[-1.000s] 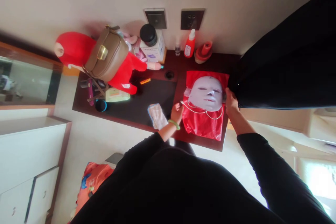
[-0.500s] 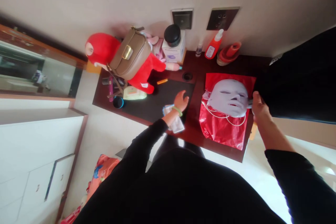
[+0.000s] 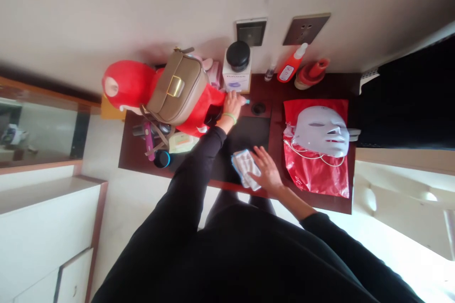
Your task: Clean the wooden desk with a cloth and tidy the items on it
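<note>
My left hand [image 3: 232, 103], a green bracelet on its wrist, reaches to the back of the dark desk [image 3: 313, 89]. Its fingers curl round a pink tube whose teal tip [image 3: 246, 102] sticks out, just below a white box [image 3: 236, 79] with a black jar [image 3: 238, 55] on top. My right hand [image 3: 266, 171] lies with fingers spread at the desk's front edge, touching a white and blue packet [image 3: 244, 171]. To the right, a white face mask [image 3: 322, 130] with a white cable [image 3: 302, 155] rests on a red bag [image 3: 316, 177].
A red plush toy [image 3: 130, 87] with a brown handbag [image 3: 179, 90] on it fills the desk's left. An orange bottle [image 3: 292, 65] and a red item [image 3: 312, 71] stand at the back. A large black object [image 3: 408, 99] borders the right; a white cabinet [image 3: 42, 227] stands left.
My left hand left the cable by the mask and moved back left to the pink tube. My right hand let go of the mask's edge and came down onto the packet.
</note>
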Motion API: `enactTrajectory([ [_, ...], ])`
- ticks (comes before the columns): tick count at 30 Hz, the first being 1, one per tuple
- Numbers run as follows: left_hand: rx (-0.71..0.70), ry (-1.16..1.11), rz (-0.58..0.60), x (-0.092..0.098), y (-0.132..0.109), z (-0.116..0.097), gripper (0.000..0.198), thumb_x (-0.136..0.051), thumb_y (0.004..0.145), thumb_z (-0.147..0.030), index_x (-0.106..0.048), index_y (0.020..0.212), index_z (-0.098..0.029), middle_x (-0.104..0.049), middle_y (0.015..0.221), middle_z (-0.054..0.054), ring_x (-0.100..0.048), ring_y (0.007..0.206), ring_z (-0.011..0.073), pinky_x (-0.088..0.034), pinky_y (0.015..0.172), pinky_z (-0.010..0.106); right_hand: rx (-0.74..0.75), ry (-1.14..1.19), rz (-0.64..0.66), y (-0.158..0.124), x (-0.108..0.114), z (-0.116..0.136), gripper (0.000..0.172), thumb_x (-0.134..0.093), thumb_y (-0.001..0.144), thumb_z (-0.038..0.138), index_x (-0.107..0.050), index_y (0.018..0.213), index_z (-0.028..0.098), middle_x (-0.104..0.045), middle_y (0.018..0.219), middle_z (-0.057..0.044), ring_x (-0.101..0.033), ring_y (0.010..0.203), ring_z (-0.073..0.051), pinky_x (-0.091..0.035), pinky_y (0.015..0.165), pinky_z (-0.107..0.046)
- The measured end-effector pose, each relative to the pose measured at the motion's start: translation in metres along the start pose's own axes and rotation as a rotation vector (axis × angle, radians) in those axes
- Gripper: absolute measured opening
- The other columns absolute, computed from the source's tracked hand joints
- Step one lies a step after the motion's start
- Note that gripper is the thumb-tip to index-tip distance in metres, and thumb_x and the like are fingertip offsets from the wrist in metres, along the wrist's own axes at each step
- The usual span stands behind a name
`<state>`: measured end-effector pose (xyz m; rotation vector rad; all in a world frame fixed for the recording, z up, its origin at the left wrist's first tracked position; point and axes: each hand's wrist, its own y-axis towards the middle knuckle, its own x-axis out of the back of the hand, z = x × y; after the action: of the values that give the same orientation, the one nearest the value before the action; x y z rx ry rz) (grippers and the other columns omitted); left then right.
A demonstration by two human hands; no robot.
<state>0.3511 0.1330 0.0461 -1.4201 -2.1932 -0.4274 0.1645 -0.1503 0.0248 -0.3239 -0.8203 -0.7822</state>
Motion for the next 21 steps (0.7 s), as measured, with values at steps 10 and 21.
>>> enactTrajectory([
  [10, -0.194, 0.086, 0.158, -0.019, -0.009, -0.024, 0.048, -0.083, 0.091, -0.016, -0.070, 0.136, -0.018, -0.072, 0.144, 0.017, -0.066, 0.137, 0.0341, -0.051, 0.122, 0.046, 0.047, -0.103, 0.042, 0.029, -0.077, -0.005, 0.061, -0.063, 0.105, 0.037, -0.060, 0.165, 0.024, -0.043, 0.179, -0.011, -0.032, 0.171, -0.037, -0.032, 0.138, -0.064],
  [21, -0.015, -0.122, -0.057, -0.104, 0.056, -0.076, 0.046, -0.077, 0.096, -0.012, -0.068, 0.142, -0.016, -0.073, 0.142, 0.016, -0.068, 0.138, 0.0292, -0.050, 0.120, 0.040, 0.067, -0.081, -0.040, 0.029, -0.079, -0.008, 0.060, -0.067, 0.105, 0.042, -0.063, 0.163, 0.028, -0.049, 0.175, -0.008, -0.038, 0.168, -0.035, -0.039, 0.136, -0.062],
])
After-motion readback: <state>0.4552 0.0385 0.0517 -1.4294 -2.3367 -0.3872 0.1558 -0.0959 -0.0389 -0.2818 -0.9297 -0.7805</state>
